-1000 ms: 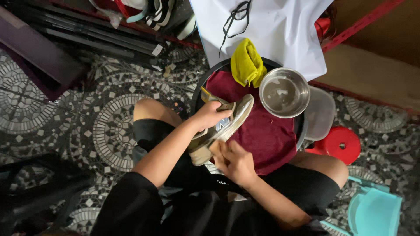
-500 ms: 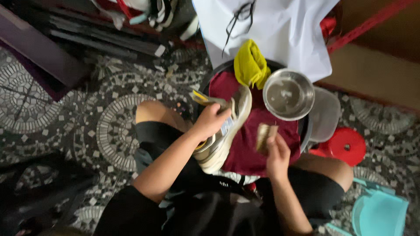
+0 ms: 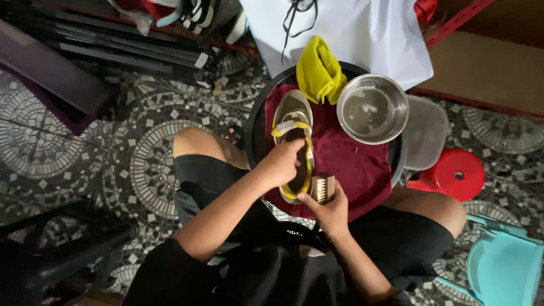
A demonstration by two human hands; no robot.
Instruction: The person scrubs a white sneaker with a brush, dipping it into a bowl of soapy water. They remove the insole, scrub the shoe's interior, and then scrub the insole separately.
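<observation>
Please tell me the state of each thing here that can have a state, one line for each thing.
Shoe: lying on the red cloth, held by the left hand.
Brush: held in the right hand, beside the shoe.
Bowl: upright, with some murky water.
Yellow cloth: crumpled.
</observation>
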